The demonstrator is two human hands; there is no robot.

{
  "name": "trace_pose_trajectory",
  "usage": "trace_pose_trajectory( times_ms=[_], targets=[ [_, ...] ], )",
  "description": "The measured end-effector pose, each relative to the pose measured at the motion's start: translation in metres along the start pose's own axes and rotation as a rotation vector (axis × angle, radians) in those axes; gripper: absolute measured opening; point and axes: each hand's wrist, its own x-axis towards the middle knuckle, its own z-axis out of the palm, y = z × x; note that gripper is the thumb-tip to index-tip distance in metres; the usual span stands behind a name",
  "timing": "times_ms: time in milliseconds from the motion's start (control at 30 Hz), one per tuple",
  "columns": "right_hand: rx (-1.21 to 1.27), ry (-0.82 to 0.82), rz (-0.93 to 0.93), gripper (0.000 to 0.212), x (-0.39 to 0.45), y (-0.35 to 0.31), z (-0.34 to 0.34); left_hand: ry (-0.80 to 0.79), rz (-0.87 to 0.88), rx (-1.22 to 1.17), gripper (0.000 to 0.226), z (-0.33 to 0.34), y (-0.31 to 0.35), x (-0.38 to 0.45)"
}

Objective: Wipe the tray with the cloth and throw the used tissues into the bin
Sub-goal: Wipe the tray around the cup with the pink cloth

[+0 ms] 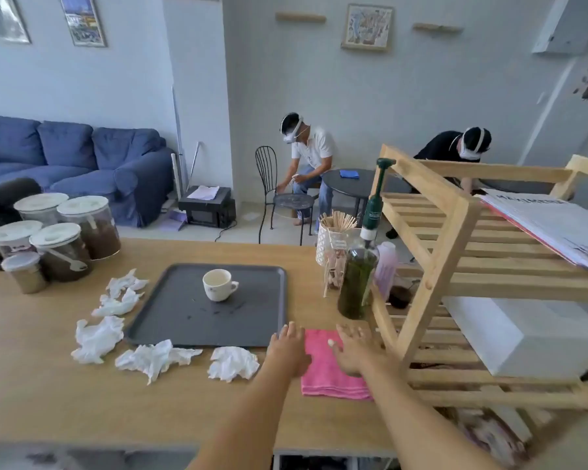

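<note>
Five crumpled white tissues point(157, 357) are seen lying on the wooden worktop point(48, 401) around the left and near edges of the dark grey rectangular tray point(184, 320), where specks and a white ceramic cup point(219, 284) remain. Nothing appears done yet. The folded pink cloth point(330, 371) near the right edge is being reached by the left hand point(287, 349) and right hand point(357, 351), fingers point(291, 330) spread, nothing gripped. No bin is seen.

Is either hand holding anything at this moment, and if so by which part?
Nothing is held. The left hand and right hand are open, spread flat over the pink cloth lying beside the tray; no grip has formed.
</note>
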Motion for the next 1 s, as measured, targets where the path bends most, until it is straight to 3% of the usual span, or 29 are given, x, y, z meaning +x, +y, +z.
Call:
trace_pose_trajectory(
  times_ms=[233, 400, 667, 867, 933, 1000],
  targets=[
    [-0.084, -0.036, -0.033, 0.065, -0.003, 0.048, 0.061, -0.086, 0.054, 0.073, 0.076, 0.059, 0.020, -0.016],
    [-0.103, -0.048, -0.106, 0.071, 0.001, 0.060, 0.068, -0.100, 0.080, 0.168, 0.076, 0.067, 0.017, -0.012],
    [-0.146, -0.001, -0.131, 0.083, 0.001, 0.065, 0.074, -0.008, 0.120, 0.253, 0.059, 0.081, 0.015, -0.009],
    [-0.183, 0.148, -0.110, 0.062, -0.002, 0.054, 0.070, 0.039, 0.121, 0.253, 0.069, 0.066, 0.025, -0.011],
    [-0.222, 0.185, -0.111, 0.066, -0.005, 0.051, 0.063, 0.081, 0.106, 0.270, 0.059, 0.060, 0.028, -0.007],
    [-0.243, 0.210, -0.124, 0.055, -0.006, 0.047, 0.052, 0.115, 0.088, 0.273, 0.041, 0.054, 0.030, -0.004]
  ],
)
